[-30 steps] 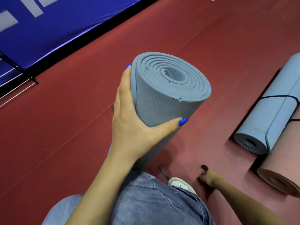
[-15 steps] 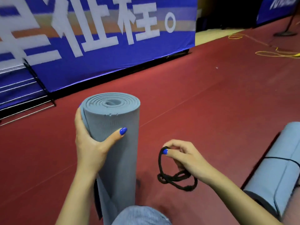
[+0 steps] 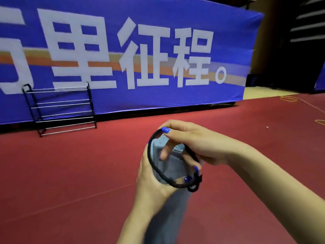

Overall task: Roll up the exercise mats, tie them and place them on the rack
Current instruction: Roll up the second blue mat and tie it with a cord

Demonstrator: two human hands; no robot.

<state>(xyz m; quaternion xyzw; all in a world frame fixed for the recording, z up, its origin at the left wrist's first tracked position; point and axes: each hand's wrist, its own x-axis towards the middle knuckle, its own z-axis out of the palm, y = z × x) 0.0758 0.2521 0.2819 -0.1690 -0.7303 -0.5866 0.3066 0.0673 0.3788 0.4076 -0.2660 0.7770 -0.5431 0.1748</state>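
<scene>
A rolled grey-blue exercise mat (image 3: 173,199) stands upright in front of me. My left hand (image 3: 151,182) grips it from the left, just below its top end. My right hand (image 3: 191,145) holds a black elastic loop (image 3: 154,164) stretched open with spread fingers over the top end of the roll; whether the loop touches the mat I cannot tell. A black metal rack (image 3: 61,110) with several silver rails stands far left against the banner. The mat's top end is mostly hidden behind my right fingers.
A large blue banner (image 3: 158,50) with white characters runs along the back. Red sports floor (image 3: 70,173) spreads all around. Yellow cable (image 3: 288,98) lies on the floor at far right, near a dark opening.
My head has lifted, bringing the rack into view and dropping the floor mats out of it. My right hand has brought the black loop over the roll's top end and stretched it open.
</scene>
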